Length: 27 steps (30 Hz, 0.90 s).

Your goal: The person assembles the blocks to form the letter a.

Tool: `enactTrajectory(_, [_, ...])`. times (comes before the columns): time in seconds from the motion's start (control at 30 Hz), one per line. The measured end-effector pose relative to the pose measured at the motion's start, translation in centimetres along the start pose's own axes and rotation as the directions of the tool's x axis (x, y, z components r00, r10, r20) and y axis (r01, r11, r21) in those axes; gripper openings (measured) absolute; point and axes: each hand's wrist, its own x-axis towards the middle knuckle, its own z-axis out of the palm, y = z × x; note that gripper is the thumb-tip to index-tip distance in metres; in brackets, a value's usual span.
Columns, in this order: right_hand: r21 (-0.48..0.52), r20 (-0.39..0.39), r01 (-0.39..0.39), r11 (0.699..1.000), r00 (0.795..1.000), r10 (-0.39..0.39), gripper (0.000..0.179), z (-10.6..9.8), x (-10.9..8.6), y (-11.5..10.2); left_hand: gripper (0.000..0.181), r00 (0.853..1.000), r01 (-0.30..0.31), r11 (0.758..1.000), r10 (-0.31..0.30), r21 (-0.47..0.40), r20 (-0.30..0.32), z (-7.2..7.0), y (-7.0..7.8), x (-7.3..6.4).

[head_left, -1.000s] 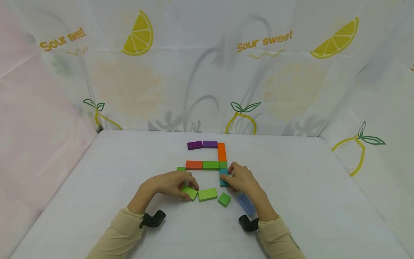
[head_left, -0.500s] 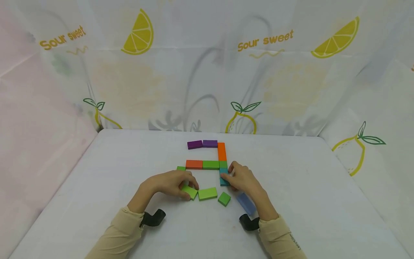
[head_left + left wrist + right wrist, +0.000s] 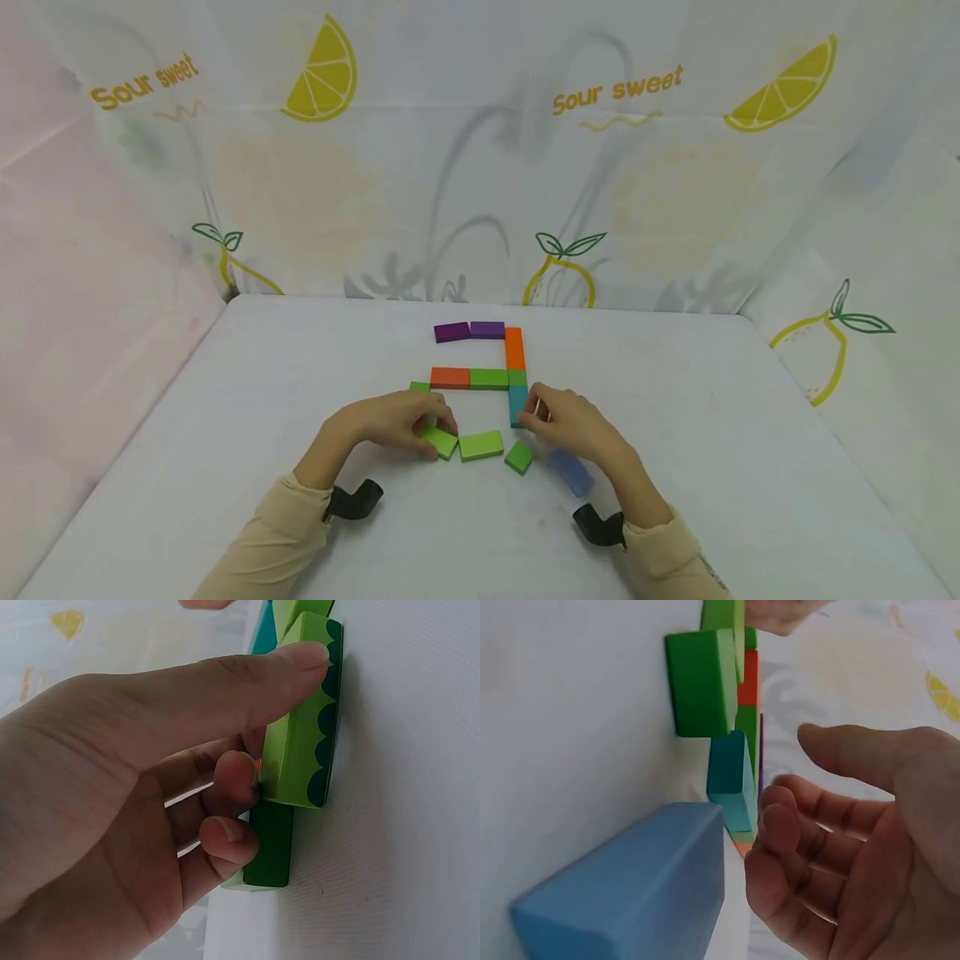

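My left hand (image 3: 393,421) holds a light green block (image 3: 444,443); in the left wrist view the thumb lies on its scalloped dark green side, with the other fingers curled behind. My right hand (image 3: 573,423) hovers just right of a teal block (image 3: 517,402), fingers loosely bent. In the right wrist view nothing is between its thumb and fingers. Another light green block (image 3: 481,446) meets the held one at a corner. Beyond it lie a small green block (image 3: 519,457), turned at an angle, and a slanted blue block (image 3: 572,473) near the right wrist.
Farther back, an orange block (image 3: 514,348) and a small green square extend the teal block's line. A red block (image 3: 450,378) and a green block (image 3: 489,379) form a row leftward. Two purple blocks (image 3: 487,330) lie behind, on the white table (image 3: 675,417).
My right hand has let go of the teal block and drawn slightly right, its thumb lifting off the top. The left hand stays nearly still on the light green block.
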Motion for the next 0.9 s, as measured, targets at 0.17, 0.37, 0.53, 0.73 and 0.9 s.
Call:
enactTrajectory(0.17, [-0.049,0.065,0.113,0.992,0.992,-0.11,0.013,0.4,-1.0,0.2,0.027,1.0,0.001,1.0,0.0,-0.011,0.007,-0.1,0.0,-0.1])
enactTrajectory(0.37, [-0.102,0.094,0.148,0.984,0.986,-0.138,0.021,0.6,-1.8,0.0,0.027,1.0,-0.003,1.0,0.003,-0.017,0.014,-0.2,0.1,-0.2])
enactTrajectory(0.53, [-0.144,0.083,0.129,0.981,0.989,-0.118,0.028,0.8,-2.1,-0.1,0.027,1.0,-0.001,1.0,0.001,-0.027,0.019,-0.3,0.2,-0.2])
enactTrajectory(0.73, [-0.22,0.083,0.104,0.97,0.993,-0.088,0.033,1.2,-2.2,-0.4,0.024,1.0,-0.017,1.0,0.017,-0.008,-0.016,-0.2,0.3,-0.1])
enactTrajectory(0.9, [-0.255,0.087,0.107,0.961,0.992,-0.088,0.035,1.3,-2.3,-0.5,0.025,0.995,-0.054,0.998,0.056,0.02,-0.086,0.2,1.1,0.5])
